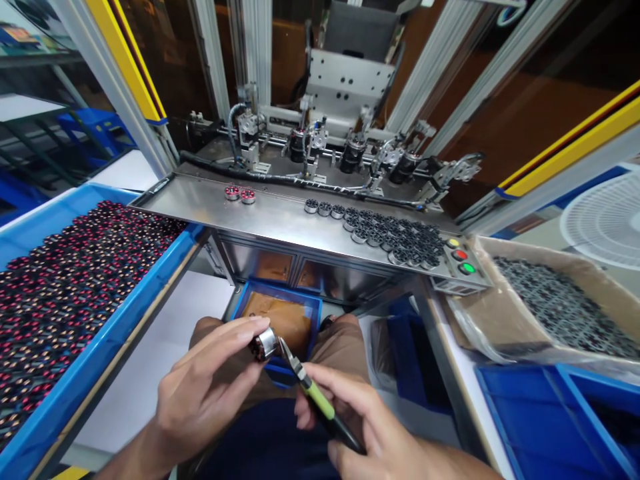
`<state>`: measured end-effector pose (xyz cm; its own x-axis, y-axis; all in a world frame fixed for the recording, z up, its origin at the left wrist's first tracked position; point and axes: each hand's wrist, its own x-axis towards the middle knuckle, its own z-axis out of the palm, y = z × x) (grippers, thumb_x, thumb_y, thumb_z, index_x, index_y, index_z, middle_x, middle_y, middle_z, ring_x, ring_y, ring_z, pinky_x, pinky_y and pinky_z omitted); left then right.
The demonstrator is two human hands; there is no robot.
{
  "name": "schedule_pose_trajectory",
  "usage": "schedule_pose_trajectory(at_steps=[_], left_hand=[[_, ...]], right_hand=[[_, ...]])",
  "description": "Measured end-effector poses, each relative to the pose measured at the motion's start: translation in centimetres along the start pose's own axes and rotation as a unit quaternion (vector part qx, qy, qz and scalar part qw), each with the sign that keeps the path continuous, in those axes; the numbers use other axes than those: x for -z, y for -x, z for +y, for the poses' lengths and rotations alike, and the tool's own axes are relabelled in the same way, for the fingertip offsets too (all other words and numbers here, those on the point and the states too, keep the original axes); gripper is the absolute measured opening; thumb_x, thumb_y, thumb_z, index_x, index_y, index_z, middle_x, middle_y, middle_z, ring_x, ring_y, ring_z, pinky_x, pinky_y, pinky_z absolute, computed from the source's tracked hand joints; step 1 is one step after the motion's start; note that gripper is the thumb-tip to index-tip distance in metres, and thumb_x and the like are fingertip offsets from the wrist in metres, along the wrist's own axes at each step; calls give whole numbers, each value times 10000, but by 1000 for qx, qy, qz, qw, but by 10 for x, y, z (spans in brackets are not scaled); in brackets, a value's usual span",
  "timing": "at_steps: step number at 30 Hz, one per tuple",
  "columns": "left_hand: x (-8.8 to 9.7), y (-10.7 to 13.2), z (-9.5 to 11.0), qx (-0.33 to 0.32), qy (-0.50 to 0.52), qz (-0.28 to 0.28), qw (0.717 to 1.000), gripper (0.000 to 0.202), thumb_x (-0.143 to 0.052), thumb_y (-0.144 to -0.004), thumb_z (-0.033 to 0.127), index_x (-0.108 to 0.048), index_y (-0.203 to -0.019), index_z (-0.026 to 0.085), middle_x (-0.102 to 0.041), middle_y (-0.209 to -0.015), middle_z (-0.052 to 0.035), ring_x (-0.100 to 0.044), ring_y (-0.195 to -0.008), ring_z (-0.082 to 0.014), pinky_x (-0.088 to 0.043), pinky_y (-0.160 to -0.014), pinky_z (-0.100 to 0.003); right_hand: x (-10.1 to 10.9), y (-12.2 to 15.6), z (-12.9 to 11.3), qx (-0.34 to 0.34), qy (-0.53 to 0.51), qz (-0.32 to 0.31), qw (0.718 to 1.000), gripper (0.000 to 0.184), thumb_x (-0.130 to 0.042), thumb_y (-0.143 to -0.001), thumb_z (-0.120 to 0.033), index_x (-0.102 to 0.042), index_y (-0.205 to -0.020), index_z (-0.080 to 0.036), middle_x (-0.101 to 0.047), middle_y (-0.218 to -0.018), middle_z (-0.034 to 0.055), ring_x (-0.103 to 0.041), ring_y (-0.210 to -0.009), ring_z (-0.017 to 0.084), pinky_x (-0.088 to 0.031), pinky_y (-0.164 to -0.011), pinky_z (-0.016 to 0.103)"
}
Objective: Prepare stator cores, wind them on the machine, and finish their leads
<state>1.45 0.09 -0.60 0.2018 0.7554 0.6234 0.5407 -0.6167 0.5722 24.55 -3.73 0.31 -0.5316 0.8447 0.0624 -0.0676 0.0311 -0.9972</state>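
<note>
Between the thumb and fingers of my left hand is a small motor stator, a silvery ring with a dark slotted face turned to the left. My right hand is wrapped round a pair of cutting pliers with green and black handles. The pliers' jaws point up and left, close beside the stator's metal rim; I cannot tell whether they touch it. Both hands are over my lap, above a blue bin with brown lining at the bottom.
A blue tray full of wound red and copper stators is on the left. On the steel ledge are two red-wound stators and several dark ones, near push buttons. Behind stands a winding machine; a lined carton is right.
</note>
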Motion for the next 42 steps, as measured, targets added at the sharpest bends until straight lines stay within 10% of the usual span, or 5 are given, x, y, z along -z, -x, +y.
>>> schedule_pose_trajectory(at_steps=[15,22,29,36,42], left_hand=[[1,1,2,18,2,-8,1000,360,-669,-810,114,-641,-1164,174,-764,-1055,-74,-727,-974,-155,-572,-918,-236],[-4,14,-7,14,15,0,1000,757,-705,-756,11,-418,-1405,274,-743,-1134,-37,-724,-969,-149,-585,-906,-270],[0,11,-8,-15,-5,3,1000,657,-706,-757,19,-508,-1338,253,-724,-1153,-65,-715,-985,-195,-591,-917,-343],[-4,9,-21,-66,-51,16,996,545,-692,-759,6,-624,-1231,269,-705,-1144,-54,-714,-961,-164,-582,-899,-252],[4,22,-50,212,185,64,958,315,-688,-809,167,-690,-1114,240,-729,-1149,-77,-697,-1059,-228,-580,-919,-312]], right_hand=[[1,-2,9,-6,-29,-29,999,865,-455,-639,68,-409,-1407,-328,-583,-973,22,-582,-778,111,-495,-682,261],[4,-9,0,-46,67,-25,996,705,-487,-667,60,-531,-1314,-219,-514,-747,-32,-463,-665,83,-414,-623,218],[12,2,13,-75,-41,46,995,677,-563,-789,-107,-362,-1424,-231,-568,-1165,111,-594,-1035,189,-476,-939,409],[11,-6,15,-76,8,81,994,661,-544,-774,-96,-415,-1410,-227,-600,-1119,100,-613,-999,192,-497,-920,400],[41,-98,-5,8,383,199,902,614,-526,-765,-143,-473,-1376,-186,-594,-1125,88,-607,-922,174,-493,-898,324]])
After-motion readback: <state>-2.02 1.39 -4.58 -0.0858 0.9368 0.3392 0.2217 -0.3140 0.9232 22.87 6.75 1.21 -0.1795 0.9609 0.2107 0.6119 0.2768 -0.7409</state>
